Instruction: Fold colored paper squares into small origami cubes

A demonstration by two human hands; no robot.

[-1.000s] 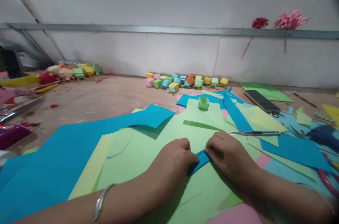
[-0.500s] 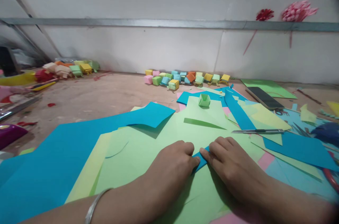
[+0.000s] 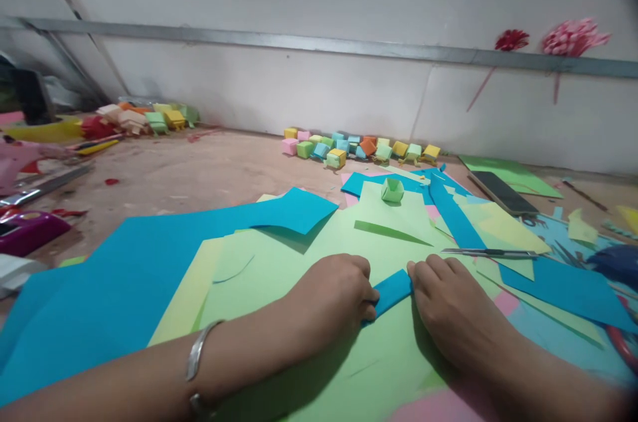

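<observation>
A narrow folded strip of blue paper (image 3: 393, 292) lies slantwise between my hands, over light green sheets (image 3: 279, 276). My left hand (image 3: 341, 292) pinches its lower left end between thumb and fingers; a silver bangle circles that wrist. At the upper right end, my right hand (image 3: 443, 296) is closed with its fingertips on the strip. Beyond them a small open green paper box (image 3: 392, 190) stands on a green sheet. A cutter knife (image 3: 491, 253) rests on paper just past my right hand.
Large blue paper (image 3: 134, 282) spreads to the left. Several small coloured paper cubes (image 3: 336, 158) line the wall. A phone (image 3: 502, 193) lies on the right near a green sheet (image 3: 508, 176). A purple tool (image 3: 34, 230) sits at the far left.
My hands have moved apart along the blue strip, so more of its middle shows. The whole view has shifted and tilted slightly.
</observation>
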